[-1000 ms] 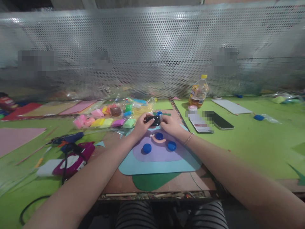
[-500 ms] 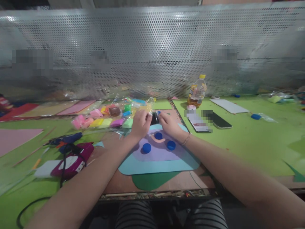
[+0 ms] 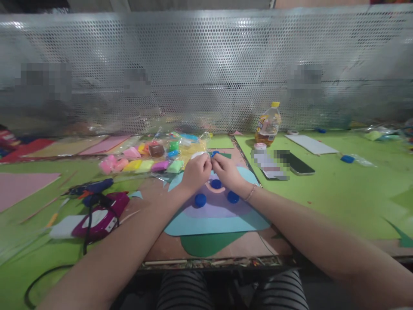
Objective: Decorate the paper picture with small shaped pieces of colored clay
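My left hand [image 3: 197,171] and my right hand [image 3: 227,170] meet above the far edge of a light blue rounded sheet [image 3: 213,227]. Both are closed, fingertips pinched together, and what they pinch is hidden. A white round thing [image 3: 198,154] shows behind the left hand, a small blue piece [image 3: 215,153] behind the right. On the lilac shape [image 3: 216,211] below lie three blue round pieces, one left [image 3: 200,200], one right [image 3: 233,197] and one in the middle [image 3: 216,184]. A curved pink strip [image 3: 215,190] runs beside the middle one. Dark green paper [image 3: 206,245] sticks out underneath.
Bagged coloured clay packs [image 3: 155,165] lie at the back left. A glue gun [image 3: 97,186] and a magenta device [image 3: 109,219] with a black cable are at left. Rightward are a bottle [image 3: 268,125], phones [image 3: 297,162] and a white board [image 3: 311,144]. A perforated metal screen [image 3: 206,64] stands behind.
My hands have come together; the dark thing seen between them before is now hidden. The white round thing has come into sight behind my left hand.
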A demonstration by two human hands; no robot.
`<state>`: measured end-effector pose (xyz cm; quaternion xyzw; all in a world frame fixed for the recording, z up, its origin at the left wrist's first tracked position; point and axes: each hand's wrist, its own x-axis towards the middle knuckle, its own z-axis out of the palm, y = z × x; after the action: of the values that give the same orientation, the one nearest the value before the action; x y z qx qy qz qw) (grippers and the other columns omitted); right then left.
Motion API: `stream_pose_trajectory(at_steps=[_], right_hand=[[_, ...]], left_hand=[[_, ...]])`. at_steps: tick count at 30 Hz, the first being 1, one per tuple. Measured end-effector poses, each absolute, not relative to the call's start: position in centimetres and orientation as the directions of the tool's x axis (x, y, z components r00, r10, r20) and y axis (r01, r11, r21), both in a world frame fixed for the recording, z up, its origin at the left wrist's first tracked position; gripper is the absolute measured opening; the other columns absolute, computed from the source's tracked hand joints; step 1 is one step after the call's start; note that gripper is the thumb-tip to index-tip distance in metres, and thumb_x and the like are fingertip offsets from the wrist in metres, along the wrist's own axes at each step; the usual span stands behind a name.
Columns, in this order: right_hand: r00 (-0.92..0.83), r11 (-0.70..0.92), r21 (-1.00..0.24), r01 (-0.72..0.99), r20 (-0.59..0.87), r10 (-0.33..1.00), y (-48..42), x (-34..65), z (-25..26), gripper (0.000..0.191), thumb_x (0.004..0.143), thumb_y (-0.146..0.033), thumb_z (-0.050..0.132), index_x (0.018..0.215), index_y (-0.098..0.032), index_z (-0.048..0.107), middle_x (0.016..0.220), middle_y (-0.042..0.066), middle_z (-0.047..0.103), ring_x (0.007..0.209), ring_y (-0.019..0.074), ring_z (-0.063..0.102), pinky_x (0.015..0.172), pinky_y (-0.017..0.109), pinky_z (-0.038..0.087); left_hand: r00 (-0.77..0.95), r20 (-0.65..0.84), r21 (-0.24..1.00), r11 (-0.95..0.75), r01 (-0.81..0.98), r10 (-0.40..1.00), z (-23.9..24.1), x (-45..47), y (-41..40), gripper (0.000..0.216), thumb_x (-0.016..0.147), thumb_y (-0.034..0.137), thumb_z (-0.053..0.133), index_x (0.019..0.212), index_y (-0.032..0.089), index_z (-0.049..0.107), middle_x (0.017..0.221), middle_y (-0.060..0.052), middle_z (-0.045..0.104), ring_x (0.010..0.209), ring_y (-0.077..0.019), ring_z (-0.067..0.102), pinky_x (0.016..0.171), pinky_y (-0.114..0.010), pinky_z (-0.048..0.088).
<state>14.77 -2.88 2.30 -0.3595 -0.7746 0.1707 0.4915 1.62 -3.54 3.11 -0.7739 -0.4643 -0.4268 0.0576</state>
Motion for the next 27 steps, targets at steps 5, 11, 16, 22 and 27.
stream_pose_trajectory(at_steps=[5, 11, 16, 22, 27], right_hand=[[-0.24, 0.603, -0.73, 0.321, 0.553, 0.797, -2.9, 14.2, 2.6, 0.02, 0.082, -0.025, 0.037, 0.062, -0.021, 0.034, 0.055, -0.005, 0.042, 0.051, 0.0105, 0.043, 0.05, 0.022, 0.032], [-0.215, 0.64, -0.643, 0.421, 0.615, 0.759, -2.9, 14.4, 3.1, 0.021, 0.079, -0.019, 0.037, 0.059, -0.02, 0.037, 0.053, -0.004, 0.044, 0.053, 0.0116, 0.042, 0.051, 0.023, 0.029], [-0.259, 0.65, -0.546, 0.528, 0.625, 0.736, -2.8, 14.4, 3.9, 0.02, 0.075, -0.013, 0.04, 0.058, -0.02, 0.035, 0.054, -0.003, 0.045, 0.053, 0.0117, 0.04, 0.053, 0.023, 0.027], [-0.32, 0.654, -0.509, 0.56, 0.595, 0.737, -3.0, 14.6, 4.3, 0.022, 0.077, -0.012, 0.041, 0.06, -0.021, 0.031, 0.056, -0.003, 0.044, 0.053, 0.0116, 0.038, 0.055, 0.023, 0.027], [-0.347, 0.715, -0.488, 0.501, 0.644, 0.682, -3.1, 15.1, 3.8, 0.019, 0.083, -0.018, 0.036, 0.065, -0.022, 0.029, 0.059, -0.002, 0.041, 0.055, 0.0125, 0.038, 0.056, 0.024, 0.027]], left_hand=[[0.143, 0.739, 0.402, -0.601, 0.691, 0.659, 3.3, 1.6, -3.2, 0.027, 0.079, 0.016, 0.038, 0.055, 0.02, 0.027, 0.049, 0.004, 0.032, 0.049, -0.011, 0.033, 0.051, -0.026, 0.024], [0.096, 0.732, 0.453, -0.586, 0.672, 0.675, 3.7, 1.7, -3.4, 0.026, 0.078, 0.017, 0.039, 0.053, 0.02, 0.029, 0.048, 0.004, 0.032, 0.048, -0.0099, 0.03, 0.049, -0.026, 0.022], [0.076, 0.708, 0.494, -0.569, 0.658, 0.702, 3.9, 1.6, -3.3, 0.028, 0.075, 0.016, 0.041, 0.051, 0.019, 0.028, 0.047, 0.005, 0.03, 0.047, -0.0097, 0.029, 0.049, -0.026, 0.021], [0.043, 0.606, 0.634, -0.515, 0.577, 0.794, 3.9, 1.5, -3.1, 0.03, 0.078, 0.019, 0.04, 0.05, 0.019, 0.03, 0.047, 0.004, 0.031, 0.048, -0.0102, 0.033, 0.048, -0.025, 0.024], [0.135, 0.612, 0.575, -0.555, 0.602, 0.78, 3.9, 1.4, -3.4, 0.033, 0.084, 0.028, 0.04, 0.053, 0.019, 0.037, 0.048, 0.003, 0.038, 0.049, -0.0107, 0.037, 0.049, -0.025, 0.026]])
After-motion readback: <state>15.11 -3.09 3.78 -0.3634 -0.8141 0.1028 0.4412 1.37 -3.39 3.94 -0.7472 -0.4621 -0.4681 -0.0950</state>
